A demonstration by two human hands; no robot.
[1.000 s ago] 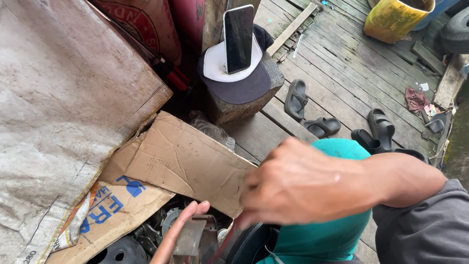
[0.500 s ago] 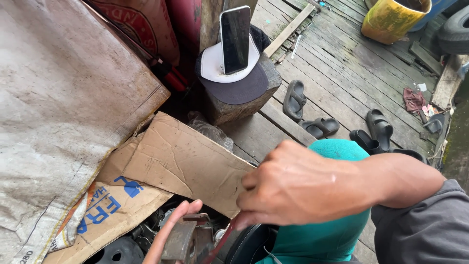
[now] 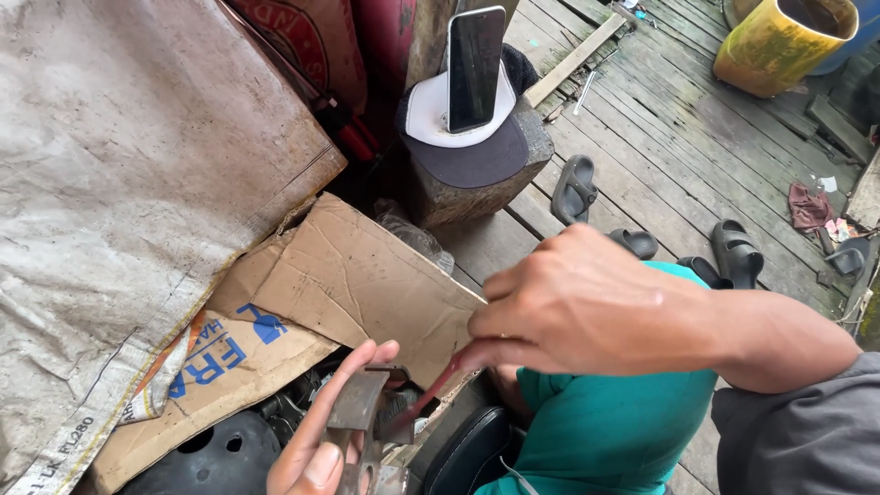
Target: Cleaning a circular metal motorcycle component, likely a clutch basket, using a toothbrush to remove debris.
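My right hand (image 3: 587,307) is closed around a thin reddish tool (image 3: 435,390) whose tip points down and left. That tip meets a rusty grey metal part (image 3: 359,412) at the bottom of the head view. My left hand (image 3: 321,431) grips the metal part from below, thumb and fingers wrapped on it. Both hands work above an open cardboard box flap (image 3: 367,284). My knee in green cloth (image 3: 614,422) lies under the right hand.
A phone (image 3: 475,69) leans upright on a cap (image 3: 467,137) atop a wooden block (image 3: 477,183). Dark sandals (image 3: 573,188) lie on the plank floor. A yellow bucket (image 3: 779,46) stands far right. A worn sack (image 3: 119,183) covers the left. A black round part (image 3: 215,454) lies below.
My left hand has risen into view and taken a fuller grip on the metal part. The right hand stays in place with the tool.
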